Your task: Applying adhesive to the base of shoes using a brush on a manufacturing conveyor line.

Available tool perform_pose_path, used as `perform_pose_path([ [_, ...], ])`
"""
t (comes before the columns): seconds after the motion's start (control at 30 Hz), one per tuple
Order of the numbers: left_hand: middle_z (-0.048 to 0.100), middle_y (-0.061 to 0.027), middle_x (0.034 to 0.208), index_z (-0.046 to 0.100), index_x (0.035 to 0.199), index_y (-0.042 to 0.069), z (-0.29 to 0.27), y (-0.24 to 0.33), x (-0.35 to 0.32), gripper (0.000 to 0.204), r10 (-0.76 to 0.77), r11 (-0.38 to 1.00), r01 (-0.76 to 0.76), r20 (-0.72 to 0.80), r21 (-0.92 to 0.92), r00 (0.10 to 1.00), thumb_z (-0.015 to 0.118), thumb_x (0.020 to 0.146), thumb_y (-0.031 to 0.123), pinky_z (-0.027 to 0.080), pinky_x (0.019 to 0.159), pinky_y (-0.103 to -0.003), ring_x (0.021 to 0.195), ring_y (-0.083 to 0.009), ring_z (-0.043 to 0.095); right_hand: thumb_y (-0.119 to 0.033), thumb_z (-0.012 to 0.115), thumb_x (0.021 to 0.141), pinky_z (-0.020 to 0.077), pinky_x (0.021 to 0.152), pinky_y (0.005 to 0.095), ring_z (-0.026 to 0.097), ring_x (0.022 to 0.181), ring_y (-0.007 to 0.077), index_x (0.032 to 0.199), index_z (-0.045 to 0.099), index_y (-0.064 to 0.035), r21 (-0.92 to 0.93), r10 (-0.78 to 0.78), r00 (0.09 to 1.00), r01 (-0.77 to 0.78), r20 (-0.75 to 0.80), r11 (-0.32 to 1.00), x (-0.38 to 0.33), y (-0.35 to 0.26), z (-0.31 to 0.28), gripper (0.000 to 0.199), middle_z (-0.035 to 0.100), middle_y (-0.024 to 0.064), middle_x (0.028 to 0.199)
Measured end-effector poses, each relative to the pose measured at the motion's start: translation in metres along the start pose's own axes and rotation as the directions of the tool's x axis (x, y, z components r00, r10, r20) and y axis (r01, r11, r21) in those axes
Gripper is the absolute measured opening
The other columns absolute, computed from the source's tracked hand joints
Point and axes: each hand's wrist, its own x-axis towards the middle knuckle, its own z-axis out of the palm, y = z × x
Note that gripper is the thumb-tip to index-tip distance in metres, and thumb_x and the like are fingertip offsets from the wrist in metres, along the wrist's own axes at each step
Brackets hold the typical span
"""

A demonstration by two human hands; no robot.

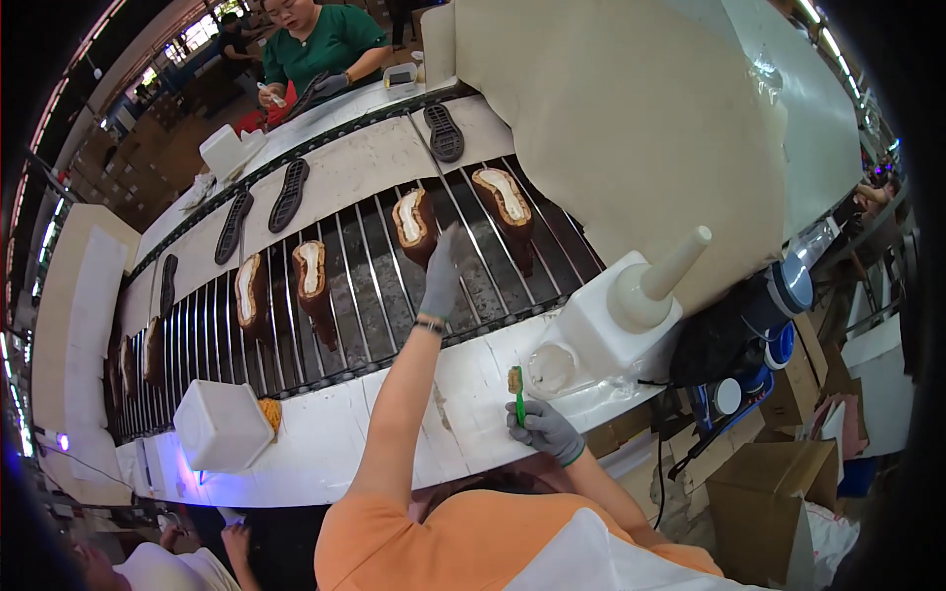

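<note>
My left hand, in a grey glove, reaches over a rack of metal rods beside a brown shoe upper. Its fingertips are blurred against the upper's side, so whether they touch it is unclear. That upper lies bottom up, with a white coating inside a tan rim. Closer to my body, my right hand, gloved too, is closed round a green toothbrush held upright, its bristles yellowish. Another coated upper sits to the right of my left hand, and several more rest along the rack to the left.
Dark shoe soles lie on a pale strip beyond the rack. A white container with a spout stands at right, and a white square tub at left. Across the line, a person in green handles a sole. A cardboard box stands lower right.
</note>
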Motion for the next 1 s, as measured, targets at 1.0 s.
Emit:
perform_pose_path([
  [1.0, 0.061, -0.0072, 0.129, 0.049, 0.14, 0.009, 0.072, -0.048, 0.168, 0.074, -0.008, 0.971, 0.031, 0.097, -0.238, 0.995, 0.056, 0.09, 0.064, 0.047, 0.101, -0.035, 0.112, -0.0225, 0.061, -0.014, 0.065, 0.089, 0.0461, 0.07, 0.0241, 0.058, 0.079, 0.0126, 0.129, 0.056, 0.0068, 0.005, 0.134, 0.978, -0.135, -0.157, 0.991, 0.002, -0.021, 0.012, 0.046, 0.065, 0.0107, 0.105],
])
